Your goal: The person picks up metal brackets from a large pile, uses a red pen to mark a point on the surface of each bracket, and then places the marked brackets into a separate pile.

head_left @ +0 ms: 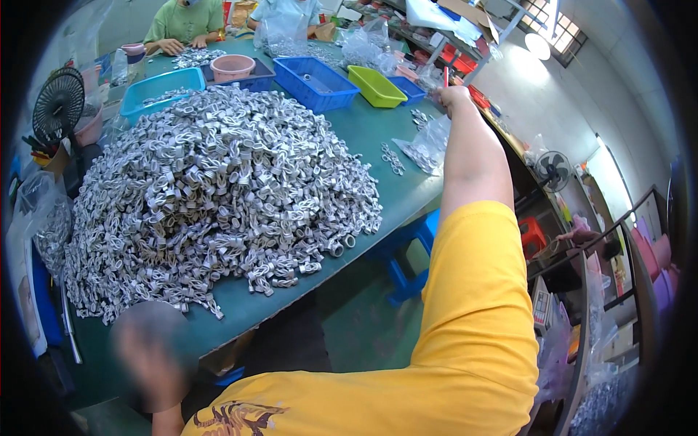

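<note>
My right arm, in a yellow short sleeve, stretches far across the right side of the table. At its end my right hand (456, 96) is closed around a thin red stick-like item (446, 76), too small to name. Smeared by blur, my left hand (151, 363) is low at the left, by the table's near edge; its fingers cannot be made out. Just beyond it rises a large heap of small silvery-grey looped pieces (233, 174) with ring-like ends. Close to my right forearm lie a clear plastic bag (430, 144) of such pieces and a small loose cluster (392, 158).
Behind the heap stand a light-blue tray (161, 93), a pink bowl (233, 67), a blue basket (315, 85) and a green bin (376, 86). A black fan (59, 107) is at the left. Across the green table (396, 196), a person in green (187, 25) handles pieces. A blue stool (406, 269) stands below.
</note>
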### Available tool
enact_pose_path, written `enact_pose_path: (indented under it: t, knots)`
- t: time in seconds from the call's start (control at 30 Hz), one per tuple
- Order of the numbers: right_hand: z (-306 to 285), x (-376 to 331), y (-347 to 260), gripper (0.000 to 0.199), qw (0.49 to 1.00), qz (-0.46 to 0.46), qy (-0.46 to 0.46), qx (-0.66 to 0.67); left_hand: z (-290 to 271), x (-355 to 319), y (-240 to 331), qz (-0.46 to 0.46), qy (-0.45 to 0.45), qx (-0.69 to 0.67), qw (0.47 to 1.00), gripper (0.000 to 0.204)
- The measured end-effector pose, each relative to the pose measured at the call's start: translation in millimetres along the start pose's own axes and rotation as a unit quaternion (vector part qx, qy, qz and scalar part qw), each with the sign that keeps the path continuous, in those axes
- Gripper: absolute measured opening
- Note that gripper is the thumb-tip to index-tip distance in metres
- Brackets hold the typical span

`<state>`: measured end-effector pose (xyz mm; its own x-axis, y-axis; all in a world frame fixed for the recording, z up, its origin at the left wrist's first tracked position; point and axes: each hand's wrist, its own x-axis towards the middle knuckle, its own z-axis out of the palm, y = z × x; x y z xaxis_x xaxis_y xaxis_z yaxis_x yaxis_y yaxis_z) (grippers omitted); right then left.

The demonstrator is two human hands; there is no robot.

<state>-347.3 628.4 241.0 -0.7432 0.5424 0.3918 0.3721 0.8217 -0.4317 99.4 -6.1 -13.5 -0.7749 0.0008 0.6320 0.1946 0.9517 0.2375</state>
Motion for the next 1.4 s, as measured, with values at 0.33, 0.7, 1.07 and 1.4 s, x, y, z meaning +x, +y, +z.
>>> enact_pose_path:
  t: [0.33, 0.7, 1.07, 1.4]
  knots:
    - [-15, -8, 0, 0.033, 0.984, -0.043, -0.049, -0.166, 0, 1, -16, 0.053, -0.03, 0.061, 0.996, 0.026]
    - [-47, -60, 30, 0.027, 0.998, 0.038, -0.029, -0.033, -49, 94, 68, 0.054, -0.112, -0.62, 0.774, 0.008]
    - [-77, -85, 33, 0.032, 0.992, 0.094, -0.074, -0.027, -97, 142, 149, 0.232, -0.315, -0.787, 0.477, 0.027]
    - [-58, -85, 7, 0.028, 0.996, 0.052, -0.074, 0.02, -97, 145, 147, 0.251, -0.346, -0.795, 0.431, 0.031]
